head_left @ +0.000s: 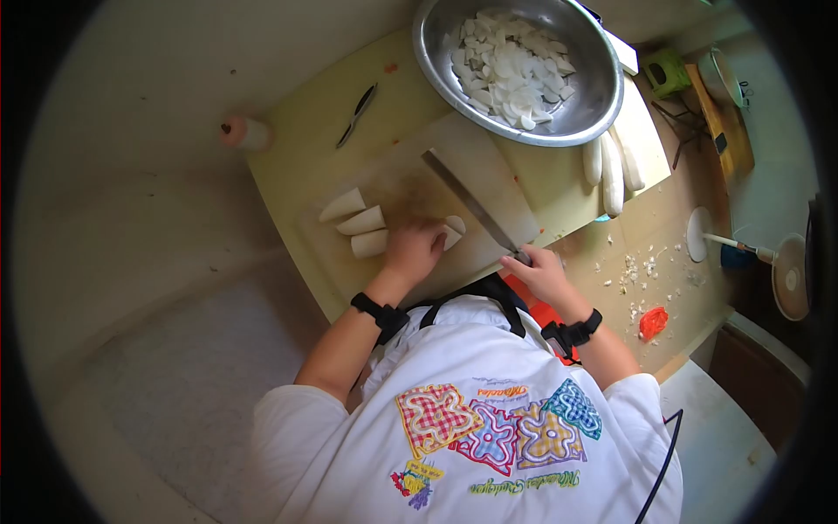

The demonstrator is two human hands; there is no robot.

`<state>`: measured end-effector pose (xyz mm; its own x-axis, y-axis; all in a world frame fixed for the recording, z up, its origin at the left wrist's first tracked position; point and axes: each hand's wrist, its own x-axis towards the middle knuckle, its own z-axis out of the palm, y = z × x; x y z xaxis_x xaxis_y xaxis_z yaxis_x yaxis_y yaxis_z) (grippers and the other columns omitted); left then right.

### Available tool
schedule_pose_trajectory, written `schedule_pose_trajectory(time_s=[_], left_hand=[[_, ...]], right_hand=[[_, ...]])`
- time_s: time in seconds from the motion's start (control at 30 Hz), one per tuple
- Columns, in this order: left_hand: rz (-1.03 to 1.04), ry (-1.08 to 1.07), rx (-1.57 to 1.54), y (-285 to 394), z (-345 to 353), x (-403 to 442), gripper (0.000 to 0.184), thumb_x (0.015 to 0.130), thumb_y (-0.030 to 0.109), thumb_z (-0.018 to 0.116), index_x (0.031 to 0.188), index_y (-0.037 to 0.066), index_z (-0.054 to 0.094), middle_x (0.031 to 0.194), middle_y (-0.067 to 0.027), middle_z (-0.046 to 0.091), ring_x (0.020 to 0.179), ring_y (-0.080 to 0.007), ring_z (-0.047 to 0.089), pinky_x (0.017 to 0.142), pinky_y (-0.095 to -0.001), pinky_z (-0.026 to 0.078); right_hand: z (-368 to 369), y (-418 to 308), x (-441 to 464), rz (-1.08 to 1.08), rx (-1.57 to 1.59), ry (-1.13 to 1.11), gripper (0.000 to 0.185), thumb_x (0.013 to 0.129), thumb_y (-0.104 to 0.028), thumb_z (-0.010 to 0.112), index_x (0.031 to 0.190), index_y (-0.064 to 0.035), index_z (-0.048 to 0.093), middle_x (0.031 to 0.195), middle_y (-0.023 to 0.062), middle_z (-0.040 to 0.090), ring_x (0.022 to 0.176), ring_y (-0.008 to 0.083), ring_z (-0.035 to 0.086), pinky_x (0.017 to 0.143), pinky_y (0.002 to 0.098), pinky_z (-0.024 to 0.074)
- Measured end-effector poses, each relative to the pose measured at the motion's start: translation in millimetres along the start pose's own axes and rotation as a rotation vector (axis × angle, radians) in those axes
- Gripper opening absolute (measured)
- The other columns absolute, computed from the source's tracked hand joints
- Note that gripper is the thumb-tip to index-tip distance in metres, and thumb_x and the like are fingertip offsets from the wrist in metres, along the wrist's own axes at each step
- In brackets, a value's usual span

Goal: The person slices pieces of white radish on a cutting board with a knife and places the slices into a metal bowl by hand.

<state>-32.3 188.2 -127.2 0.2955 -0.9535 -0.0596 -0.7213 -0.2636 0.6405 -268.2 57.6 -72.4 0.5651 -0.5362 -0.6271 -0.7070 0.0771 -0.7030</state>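
My right hand grips the handle of a kitchen knife, whose long blade slants up and left over the cutting board. Curled fingers of my left hand press on a piece of white radish, mostly covered by the hand. A thin round slice is at its right end, beside the blade. Left of my left hand lie three thick white radish chunks, the nearest one close to my wrist. The blade is apart from my left fingers.
A large metal basin of white radish slices stands at the table's far side. Several peeled white radishes lie at the right edge. A peeler-like tool and a pinkish bottle are at left. Scraps and a red bag litter the floor.
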Motion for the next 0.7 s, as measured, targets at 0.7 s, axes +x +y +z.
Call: schedule_pose_trajectory(time_s=[0.7], left_hand=[[-0.177,-0.384,-0.374,29,0,81,0.015,0.08,0.018,0.073,0.087,0.008,0.063,0.08,-0.0037,0.066,0.074,-0.0192,0.064,0.067,-0.0328,0.05]], right_hand=[[8,83,-120,0.028,0.25,0.365,0.048,0.087,-0.036,0.076,0.068,-0.0015,0.048,0.06,0.0017,0.041,0.058,0.0115,0.036,0.052,0.0331,0.033]])
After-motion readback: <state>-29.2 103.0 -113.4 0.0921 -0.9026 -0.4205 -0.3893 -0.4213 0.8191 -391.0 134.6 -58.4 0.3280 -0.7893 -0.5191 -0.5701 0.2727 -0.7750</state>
